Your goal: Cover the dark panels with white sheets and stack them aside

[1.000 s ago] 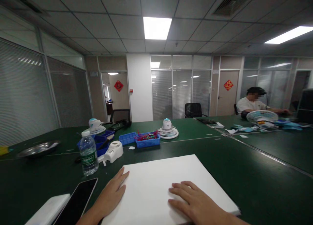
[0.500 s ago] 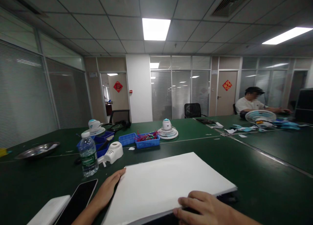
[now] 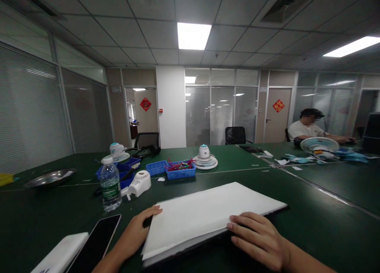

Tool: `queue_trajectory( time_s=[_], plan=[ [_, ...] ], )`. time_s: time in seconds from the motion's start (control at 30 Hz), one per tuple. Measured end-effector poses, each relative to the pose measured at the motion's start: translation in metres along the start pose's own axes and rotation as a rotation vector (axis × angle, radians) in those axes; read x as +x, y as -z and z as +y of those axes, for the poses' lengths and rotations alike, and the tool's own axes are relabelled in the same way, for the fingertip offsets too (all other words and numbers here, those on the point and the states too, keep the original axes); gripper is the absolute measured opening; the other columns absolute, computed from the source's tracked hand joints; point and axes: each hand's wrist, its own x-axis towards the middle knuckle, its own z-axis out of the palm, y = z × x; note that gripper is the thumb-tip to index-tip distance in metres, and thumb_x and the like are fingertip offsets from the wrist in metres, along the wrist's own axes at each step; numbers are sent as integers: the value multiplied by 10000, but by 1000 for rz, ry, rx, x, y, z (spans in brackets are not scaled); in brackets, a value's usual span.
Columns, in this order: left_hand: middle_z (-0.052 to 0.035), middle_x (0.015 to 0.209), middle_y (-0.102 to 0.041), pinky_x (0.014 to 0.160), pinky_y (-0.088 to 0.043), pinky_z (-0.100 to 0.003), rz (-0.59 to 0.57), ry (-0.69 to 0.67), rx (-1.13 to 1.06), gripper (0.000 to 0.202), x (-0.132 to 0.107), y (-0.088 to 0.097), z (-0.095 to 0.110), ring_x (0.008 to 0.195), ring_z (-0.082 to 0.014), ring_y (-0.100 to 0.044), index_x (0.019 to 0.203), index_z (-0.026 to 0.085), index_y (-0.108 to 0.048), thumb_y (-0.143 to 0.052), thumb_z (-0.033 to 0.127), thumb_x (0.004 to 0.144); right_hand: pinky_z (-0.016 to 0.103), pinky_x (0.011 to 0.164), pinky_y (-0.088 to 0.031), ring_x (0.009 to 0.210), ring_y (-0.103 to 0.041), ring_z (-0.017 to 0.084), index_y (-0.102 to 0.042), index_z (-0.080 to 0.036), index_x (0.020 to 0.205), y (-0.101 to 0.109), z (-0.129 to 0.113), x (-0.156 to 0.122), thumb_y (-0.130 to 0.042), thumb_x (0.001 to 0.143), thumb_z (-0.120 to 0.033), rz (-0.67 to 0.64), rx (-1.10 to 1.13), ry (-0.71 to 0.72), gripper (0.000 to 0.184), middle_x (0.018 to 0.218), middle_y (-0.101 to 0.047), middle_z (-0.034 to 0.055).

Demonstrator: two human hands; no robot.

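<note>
A stack of large white paper sheets (image 3: 208, 215) lies in front of me on a dark backing that shows along its near edge. My left hand (image 3: 139, 229) holds its left edge, with fingertips on the top sheet. At the near edge, my right hand (image 3: 258, 235) has its fingers together, their tips on the paper's rim; its thumb is hidden. Left of my left hand lie a black-screened phone (image 3: 95, 241) and a white flat box (image 3: 61, 253). A water bottle (image 3: 111, 186) stands upright beyond the phone.
On the green table (image 3: 320, 229) are a white fan housing (image 3: 140, 183), blue bins (image 3: 181, 173), one with red wires, a fan part (image 3: 204, 158) and a metal dish (image 3: 49, 178). A person (image 3: 308, 126) sits at the far right behind a fan grille (image 3: 319, 148).
The paper stack's near edge has shifted away from me and looks more level. My right hand has moved right and slightly up with it. The view has turned slightly left.
</note>
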Motion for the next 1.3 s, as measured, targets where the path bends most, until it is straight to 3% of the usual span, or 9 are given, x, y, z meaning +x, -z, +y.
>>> queue_trajectory(
  time_s=[0.17, 0.37, 0.47, 0.57, 0.67, 0.8, 1.0, 1.13, 1.3],
  plan=[
    [-53, 1387, -659, 1201, -350, -509, -9, 19, 22, 432, -1, 2, 6, 1363, -317, -541, 1154, 299, -761, -728, 410, 737, 357, 800, -558, 918, -679, 209, -701, -96, 1055, -10, -7, 7, -665, 877, -123, 111, 7, -111, 184, 862, -724, 84],
    [-70, 1414, -639, 1206, -343, -490, -19, 22, 56, 453, -2, 2, 5, 1367, -316, -538, 1165, 275, -757, -702, 422, 741, 353, 769, -539, 894, -660, 207, -689, -80, 1095, -10, -13, 7, -498, 961, -92, 119, 24, -208, 233, 917, -705, 120],
    [-101, 1502, -552, 1188, -364, -496, 90, 60, 109, 563, -1, 3, 2, 1410, -333, -483, 1254, 235, -705, -660, 480, 749, 316, 714, -515, 800, -645, 176, -688, -118, 1068, -9, -12, 11, -556, 933, -88, 130, -22, -309, 191, 893, -697, 99],
    [-118, 1555, -484, 1221, -301, -490, 240, 104, 184, 730, 2, 2, -4, 1487, -321, -358, 1416, 183, -554, -613, 483, 753, 286, 675, -493, 748, -632, 153, -685, -157, 1049, 2, -3, 20, -573, 941, -131, 91, -71, -391, 157, 876, -692, 76],
    [-158, 1572, -449, 1244, -252, -466, 242, 145, 251, 816, 4, -1, -10, 1518, -309, -284, 1474, 115, -455, -591, 458, 746, 257, 685, -497, 788, -647, 144, -668, -170, 1071, 28, 7, 28, -546, 960, -147, 46, -99, -467, 166, 923, -692, 72],
    [-196, 1589, -407, 1240, -254, -474, 213, 200, 287, 848, 4, -2, -10, 1512, -322, -292, 1506, 76, -375, -556, 453, 769, 235, 689, -503, 807, -660, 133, -654, -209, 1103, 74, 15, 30, -490, 992, -196, -92, -158, -539, 199, 993, -686, 54],
    [-207, 1568, -435, 1195, -342, -471, 180, 261, 238, 888, 1, 5, -1, 1445, -325, -432, 1541, 62, -280, -508, 487, 796, 257, 562, -471, 672, -652, 136, -667, -281, 1028, 130, 45, 10, -541, 939, -296, -456, -259, -731, 155, 961, -687, 12],
    [-207, 1564, -440, 1198, -333, -470, 180, 264, 239, 886, 2, 4, -5, 1446, -322, -432, 1539, 61, -280, -502, 485, 793, 297, 563, -466, 672, -669, 176, -688, -271, 973, 146, 77, -12, -587, 885, -307, -602, -371, -863, 139, 987, -707, 27],
    [-200, 1555, -459, 1184, -355, -477, 200, 254, 223, 889, 1, 4, -6, 1441, -330, -436, 1529, 86, -310, -528, 491, 769, 335, 612, -486, 748, -696, 231, -700, -227, 959, 143, 103, -36, -538, 913, -272, -746, -463, -949, 174, 992, -719, 64]
  ],
)
